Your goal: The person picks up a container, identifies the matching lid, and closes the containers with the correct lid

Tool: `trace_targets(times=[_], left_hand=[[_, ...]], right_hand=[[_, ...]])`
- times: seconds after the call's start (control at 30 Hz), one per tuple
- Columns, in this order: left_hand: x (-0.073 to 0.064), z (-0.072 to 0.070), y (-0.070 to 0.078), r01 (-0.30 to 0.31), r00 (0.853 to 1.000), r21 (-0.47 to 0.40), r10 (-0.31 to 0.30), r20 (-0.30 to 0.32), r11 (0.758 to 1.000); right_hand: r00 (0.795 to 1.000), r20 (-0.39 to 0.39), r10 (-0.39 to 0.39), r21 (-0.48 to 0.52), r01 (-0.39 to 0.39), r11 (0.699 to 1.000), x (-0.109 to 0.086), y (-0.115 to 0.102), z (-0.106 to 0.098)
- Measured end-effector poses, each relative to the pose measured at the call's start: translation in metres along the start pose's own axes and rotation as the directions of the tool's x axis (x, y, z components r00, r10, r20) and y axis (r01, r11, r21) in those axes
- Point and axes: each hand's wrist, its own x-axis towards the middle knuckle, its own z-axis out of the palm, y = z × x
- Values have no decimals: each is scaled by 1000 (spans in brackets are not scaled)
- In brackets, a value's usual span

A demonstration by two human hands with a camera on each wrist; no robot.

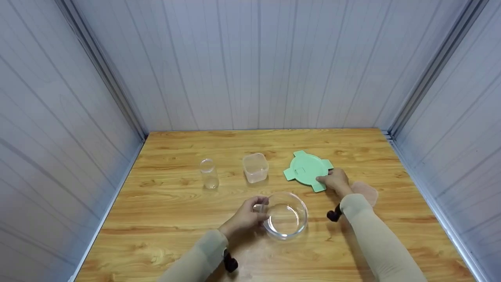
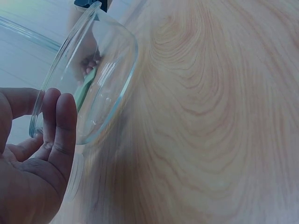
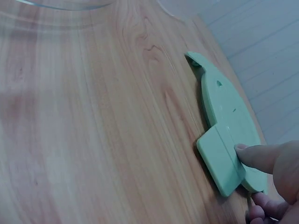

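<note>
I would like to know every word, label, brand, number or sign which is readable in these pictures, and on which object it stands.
None: no readable text shows in any view.
The green lid has small marks, too small to identify; the glass bowl shows no lettering.

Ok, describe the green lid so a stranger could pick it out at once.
On the wooden table, find the clear bowl near the middle, then look beyond it and to the right. There the right hand pinches the edge of a flat round lid with flaps sticking out. It's green, while the tub and cup to its left are see-through.
</note>
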Motion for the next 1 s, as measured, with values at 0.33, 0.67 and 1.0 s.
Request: trace_targets(times=[0.33, 0.67, 1.0], left_hand=[[0, -1, 0, -4, 1000, 13, 5, -22, 1000], [-1, 0, 0, -5, 1000, 3, 5, -10, 1000], [-2, 0, 0, -25, 1000, 27, 25, -9, 999]], right_hand=[[1000, -6, -7, 79, 8, 997, 2, -6, 3], [997, -56, -46, -34, 44, 998, -8, -9, 10], [999, -36, 25, -69, -27, 997, -1, -14, 14]])
